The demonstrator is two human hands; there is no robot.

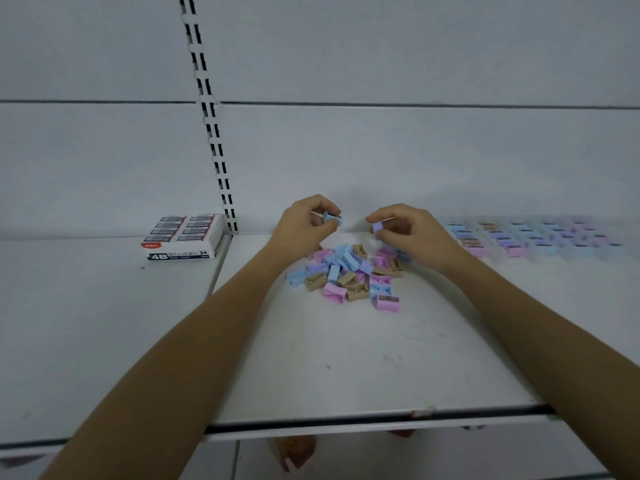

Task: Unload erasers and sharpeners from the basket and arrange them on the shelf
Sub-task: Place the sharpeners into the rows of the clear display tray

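Blue sharpener (334, 218) tilted, left hand (304, 225) pinching

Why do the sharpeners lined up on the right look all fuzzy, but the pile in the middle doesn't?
Head view: the lined-up sharpeners sit near the wide-angle picture's right edge, where it looks soft and pale; the pile is near the middle and looks sharper; the light there is dim and even.
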